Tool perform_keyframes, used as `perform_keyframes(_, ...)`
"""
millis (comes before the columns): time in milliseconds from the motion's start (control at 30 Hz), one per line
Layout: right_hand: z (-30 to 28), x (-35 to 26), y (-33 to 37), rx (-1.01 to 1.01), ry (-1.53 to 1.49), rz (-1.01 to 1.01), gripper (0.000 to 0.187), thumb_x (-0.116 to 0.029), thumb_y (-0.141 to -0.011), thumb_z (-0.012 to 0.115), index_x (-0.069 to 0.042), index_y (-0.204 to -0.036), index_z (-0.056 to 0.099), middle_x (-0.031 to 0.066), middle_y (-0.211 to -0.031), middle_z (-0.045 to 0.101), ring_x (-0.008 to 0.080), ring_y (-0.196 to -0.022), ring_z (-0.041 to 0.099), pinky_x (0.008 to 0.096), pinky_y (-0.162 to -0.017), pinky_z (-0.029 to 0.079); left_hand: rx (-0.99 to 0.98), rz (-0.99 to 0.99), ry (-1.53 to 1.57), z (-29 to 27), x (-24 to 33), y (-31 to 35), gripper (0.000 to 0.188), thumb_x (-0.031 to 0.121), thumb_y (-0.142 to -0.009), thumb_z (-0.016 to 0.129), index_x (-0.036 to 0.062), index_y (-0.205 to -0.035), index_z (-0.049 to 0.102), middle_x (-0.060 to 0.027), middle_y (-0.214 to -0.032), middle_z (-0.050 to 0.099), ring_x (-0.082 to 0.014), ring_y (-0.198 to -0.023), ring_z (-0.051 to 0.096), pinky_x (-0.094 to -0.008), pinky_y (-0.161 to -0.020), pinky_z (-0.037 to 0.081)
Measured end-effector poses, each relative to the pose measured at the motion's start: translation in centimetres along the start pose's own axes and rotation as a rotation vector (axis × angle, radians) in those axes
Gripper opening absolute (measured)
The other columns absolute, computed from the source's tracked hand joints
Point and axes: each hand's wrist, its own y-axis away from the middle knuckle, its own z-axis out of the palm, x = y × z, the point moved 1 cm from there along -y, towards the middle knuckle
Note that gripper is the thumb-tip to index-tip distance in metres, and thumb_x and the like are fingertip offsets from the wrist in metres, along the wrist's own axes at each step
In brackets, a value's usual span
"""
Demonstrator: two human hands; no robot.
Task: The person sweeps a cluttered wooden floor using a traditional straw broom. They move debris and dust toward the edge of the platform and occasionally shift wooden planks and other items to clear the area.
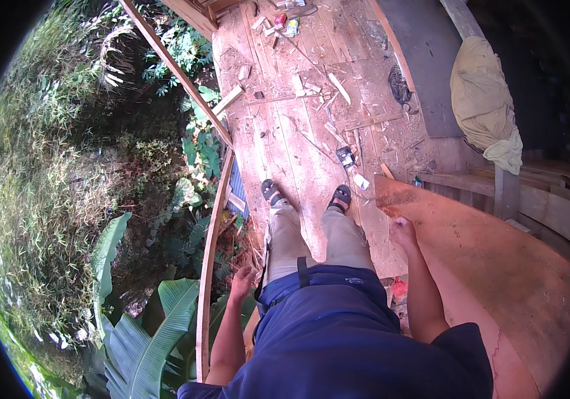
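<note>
My left hand (243, 282) hangs beside my left thigh, near the wooden rail. Its fingers look loosely curled together, and I see nothing in them. On the other side, my right hand (402, 233) is held out from my right leg, fingers curled in, with no object showing. It appears over or close to the edge of a large reddish-brown board (484, 259); whether it touches the board I cannot tell. My sandalled feet stand apart on the plank floor (298, 159).
Wood offcuts (340, 88) and shavings litter the planks ahead. A dark small packet (344, 157) lies near my right foot. Wooden rails (212, 266) border the left side, with plants (172, 319) beyond. A tan cloth bundle (481, 93) hangs on a post at right.
</note>
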Motion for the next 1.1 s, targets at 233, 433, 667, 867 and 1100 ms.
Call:
perform_keyframes(233,1.2,-9.6,-1.9,-0.054,0.128,0.038,0.014,-0.011,-0.09,0.058,0.0,-0.097,0.062,0.007,-0.078,0.062,0.0125,-0.061,0.059,0.0261,-0.057,0.048,-0.01,-0.038,0.125,-0.1,1.7,-0.6,0.046,0.024,-0.085,0.06,-0.0065,-0.118,0.056,-0.0153,-0.099,0.066,-0.0185,-0.084,0.063,-0.0289,-0.073,0.049)
perform_keyframes(433,1.5,-8.2,-0.6,0.093,0.377,-0.141,0.03,0.0,-0.078,0.058,0.0,-0.108,0.062,0.0149,-0.105,0.065,0.0226,-0.09,0.066,0.0352,-0.066,0.056,-0.096,0.042,0.127,-1.5,8.0,-9.1,0.046,0.021,-0.086,0.059,-0.0047,-0.124,0.053,-0.0166,-0.11,0.063,-0.0209,-0.093,0.061,-0.03,-0.078,0.049)
perform_keyframes(667,1.4,-15.0,-0.1,0.106,0.007,0.411,0.025,0.003,-0.078,0.059,0.002,-0.103,0.062,0.0155,-0.094,0.064,0.0312,-0.088,0.066,0.0389,-0.058,0.06,-0.024,0.388,-0.039,-8.7,19.0,-17.5,0.038,0.009,-0.086,0.059,-0.004,-0.122,0.054,-0.0178,-0.109,0.064,-0.0242,-0.1,0.063,-0.0327,-0.088,0.049)
perform_keyframes(867,4.6,-18.6,-1.0,0.205,-0.197,0.484,0.017,-0.004,-0.078,0.062,0.005,-0.093,0.063,0.0167,-0.079,0.066,0.0274,-0.072,0.067,0.0383,-0.062,0.058,0.031,0.262,0.391,-15.3,25.5,-24.6,0.032,-0.007,-0.085,0.052,-0.005,-0.116,0.052,-0.0169,-0.088,0.065,-0.019,-0.059,0.065,-0.029,-0.052,0.054)
perform_keyframes(1100,9.1,-15.7,-3.7,0.286,0.263,0.162,0.027,-0.022,-0.074,0.063,-0.002,-0.091,0.067,0.0185,-0.092,0.068,0.033,-0.093,0.065,0.0438,-0.081,0.05,-0.01,0.118,0.194,-15.1,34.5,-25.4,0.022,0.021,-0.092,0.058,-0.0012,-0.089,0.061,-0.0107,-0.074,0.065,-0.0155,-0.05,0.06,-0.027,-0.045,0.049)
